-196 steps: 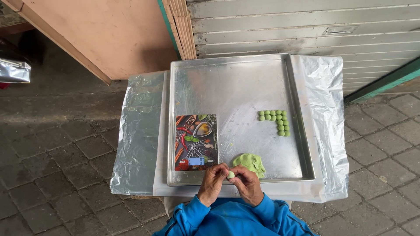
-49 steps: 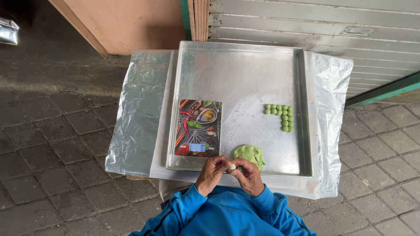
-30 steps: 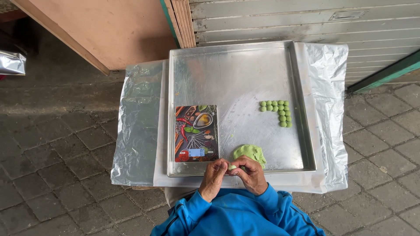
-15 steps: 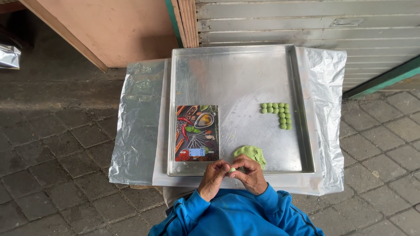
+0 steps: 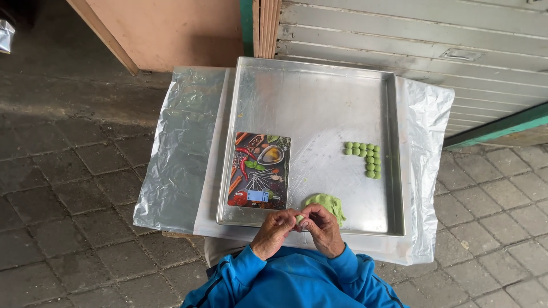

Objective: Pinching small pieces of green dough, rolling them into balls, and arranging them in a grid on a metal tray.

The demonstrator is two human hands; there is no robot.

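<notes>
I am pinching what looks like a small green dough bit (image 5: 299,218) between my left hand (image 5: 276,231) and right hand (image 5: 323,228) over the tray (image 5: 319,102) edge, risking dropping it if my fingers are slipping.

I have one view only, from the head camera, looking steeply down from well above the fingers (image 5: 297,219). It faces forward over the metal tray (image 5: 319,102) beyond them, with the blue sleeves (image 5: 285,279) nearest the lens
</notes>
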